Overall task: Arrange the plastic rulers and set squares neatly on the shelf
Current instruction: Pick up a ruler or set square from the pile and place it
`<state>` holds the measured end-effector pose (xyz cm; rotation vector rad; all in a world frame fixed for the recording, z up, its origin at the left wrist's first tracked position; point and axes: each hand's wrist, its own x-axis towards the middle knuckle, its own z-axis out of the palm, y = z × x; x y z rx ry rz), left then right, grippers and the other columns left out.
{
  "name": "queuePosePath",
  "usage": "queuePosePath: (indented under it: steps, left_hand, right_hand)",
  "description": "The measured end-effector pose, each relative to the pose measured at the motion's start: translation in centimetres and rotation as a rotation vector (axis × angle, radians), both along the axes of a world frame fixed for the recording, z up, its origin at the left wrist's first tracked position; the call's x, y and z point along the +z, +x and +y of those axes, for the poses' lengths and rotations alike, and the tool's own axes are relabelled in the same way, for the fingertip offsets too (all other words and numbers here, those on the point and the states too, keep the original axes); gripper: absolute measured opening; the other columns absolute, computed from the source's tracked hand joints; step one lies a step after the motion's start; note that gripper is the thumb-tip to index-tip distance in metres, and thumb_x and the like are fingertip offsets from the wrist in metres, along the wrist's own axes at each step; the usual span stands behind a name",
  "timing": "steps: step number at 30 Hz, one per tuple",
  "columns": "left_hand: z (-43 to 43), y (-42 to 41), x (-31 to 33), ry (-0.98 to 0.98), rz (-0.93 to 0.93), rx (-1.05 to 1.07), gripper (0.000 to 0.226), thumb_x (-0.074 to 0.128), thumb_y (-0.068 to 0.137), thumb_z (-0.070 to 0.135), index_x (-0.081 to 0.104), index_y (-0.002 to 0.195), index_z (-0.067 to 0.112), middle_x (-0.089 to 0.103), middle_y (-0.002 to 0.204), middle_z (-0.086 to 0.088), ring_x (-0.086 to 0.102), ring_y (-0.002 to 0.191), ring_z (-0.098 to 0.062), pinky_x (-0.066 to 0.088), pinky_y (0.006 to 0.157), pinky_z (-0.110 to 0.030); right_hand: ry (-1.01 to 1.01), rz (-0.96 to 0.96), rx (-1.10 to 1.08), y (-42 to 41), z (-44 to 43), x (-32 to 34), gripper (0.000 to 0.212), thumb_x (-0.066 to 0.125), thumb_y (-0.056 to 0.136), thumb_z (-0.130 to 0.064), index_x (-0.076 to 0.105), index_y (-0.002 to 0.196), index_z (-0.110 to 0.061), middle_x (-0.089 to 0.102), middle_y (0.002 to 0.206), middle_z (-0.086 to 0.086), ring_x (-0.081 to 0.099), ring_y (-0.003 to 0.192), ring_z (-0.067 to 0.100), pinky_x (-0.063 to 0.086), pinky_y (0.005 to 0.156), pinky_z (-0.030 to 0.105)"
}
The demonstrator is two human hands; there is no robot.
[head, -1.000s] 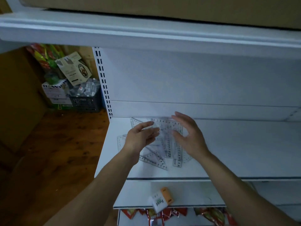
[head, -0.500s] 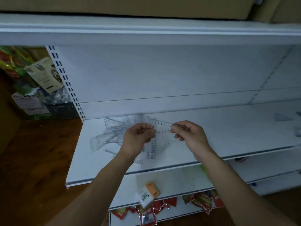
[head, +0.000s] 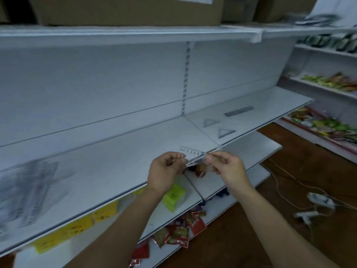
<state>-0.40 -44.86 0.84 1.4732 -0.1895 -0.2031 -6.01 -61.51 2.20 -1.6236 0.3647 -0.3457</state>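
Both hands hold a clear plastic set square [head: 193, 154] with printed numbers over the front edge of the white shelf [head: 119, 163]. My left hand [head: 166, 172] pinches its left end and my right hand [head: 227, 167] pinches its right end. A blurred pile of clear rulers and set squares [head: 29, 188] lies at the shelf's far left. Further right on the shelf lie two clear set squares [head: 210, 122] [head: 225, 131] and a stack of straight rulers [head: 239, 111].
Yellow boxes [head: 173, 196] and red snack packets [head: 179, 231] fill the lower shelves. Cardboard boxes [head: 127, 10] sit on the top shelf. Cables and white plugs [head: 318, 200] lie on the wooden floor at right. Another stocked shelf unit [head: 328, 84] stands at far right.
The view has swung right, leaving the ruler pile at far left. Both hands lifted one set square from the pile and carried it right, above the shelf's front edge.
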Motion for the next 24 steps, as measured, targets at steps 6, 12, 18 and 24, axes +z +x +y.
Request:
queuePosePath:
  steps: [6, 12, 18, 24]
  left_hand:
    - [-11.3, -0.9, 0.5, 0.044, -0.028, -0.112, 0.005, 0.067, 0.084, -0.001, 0.068, 0.084, 0.004, 0.069, 0.068, -0.009, 0.06, 0.06, -0.017, 0.048, 0.053, -0.021]
    - [-19.0, 1.0, -0.3, 0.097, -0.019, -0.23, 0.003, 0.07, 0.085, 0.009, 0.07, 0.088, 0.008, 0.068, 0.07, -0.004, 0.059, 0.054, -0.016, 0.048, 0.06, -0.036]
    - [-27.5, 4.9, -1.5, 0.094, -0.009, -0.285, 0.01, 0.069, 0.085, 0.006, 0.07, 0.085, 0.016, 0.072, 0.082, 0.001, 0.067, 0.068, -0.006, 0.052, 0.06, -0.018]
    - [-36.6, 11.8, -1.5, 0.086, -0.003, -0.303, 0.013, 0.07, 0.084, 0.006, 0.07, 0.082, 0.019, 0.073, 0.077, 0.005, 0.067, 0.069, -0.007, 0.052, 0.063, -0.017]
  right_hand:
    - [-0.068, 0.019, -0.127, -3.0, -10.8, 0.1, 0.006, 0.067, 0.087, -0.017, 0.069, 0.085, -0.023, 0.074, 0.078, 0.0, 0.061, 0.059, 0.005, 0.049, 0.058, 0.017]
    - [-0.024, 0.04, -0.24, -2.8, -17.7, -0.9, 0.007, 0.067, 0.088, -0.015, 0.071, 0.094, -0.014, 0.074, 0.08, 0.001, 0.059, 0.057, 0.001, 0.047, 0.055, 0.013]
    - [-0.001, 0.057, -0.306, 0.2, -25.3, -1.9, 0.008, 0.067, 0.087, -0.011, 0.071, 0.093, -0.013, 0.074, 0.081, 0.002, 0.06, 0.058, -0.001, 0.045, 0.054, 0.011]
    - [-0.013, 0.09, -0.341, 6.7, -33.8, -1.5, 0.007, 0.066, 0.087, -0.014, 0.071, 0.085, -0.019, 0.074, 0.076, -0.003, 0.059, 0.057, 0.001, 0.046, 0.055, 0.014]
